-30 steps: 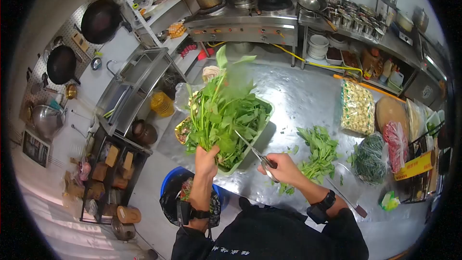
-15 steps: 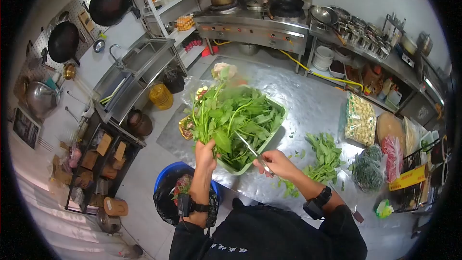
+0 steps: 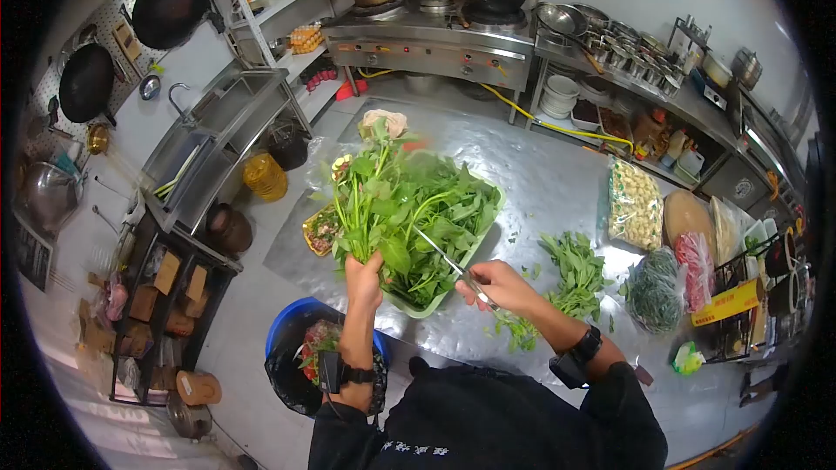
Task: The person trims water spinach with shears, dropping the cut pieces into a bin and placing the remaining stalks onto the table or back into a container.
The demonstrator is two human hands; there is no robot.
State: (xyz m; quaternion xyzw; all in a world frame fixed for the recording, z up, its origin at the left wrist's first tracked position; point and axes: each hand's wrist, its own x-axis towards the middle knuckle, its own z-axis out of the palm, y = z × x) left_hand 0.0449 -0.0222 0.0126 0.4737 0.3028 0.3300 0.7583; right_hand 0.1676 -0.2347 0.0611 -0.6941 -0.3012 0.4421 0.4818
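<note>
My left hand (image 3: 364, 278) is closed round the stems of a bunch of leafy greens (image 3: 370, 209), which stands up over the left side of a light green tub (image 3: 492, 239). More cut greens (image 3: 461, 204) fill the tub. In my right hand (image 3: 501, 285) is a knife (image 3: 453, 265) with a metal handle, its blade pointing up and left across the leaves near the bunch. A loose pile of greens (image 3: 575, 274) lies on the steel table to the right of the tub, with small scraps around it.
A blue bin (image 3: 280, 331) with a black liner stands below my left forearm. On the table (image 3: 549, 183), right side, are a bag of pale pieces (image 3: 634, 204), a bagged dark green bundle (image 3: 655, 292) and a round board (image 3: 690, 216). A stove (image 3: 435, 48) stands at the back.
The view has shifted slightly, so the room appears further left. Both hands keep their holds on the greens and the knife; the bunch stands a little more upright.
</note>
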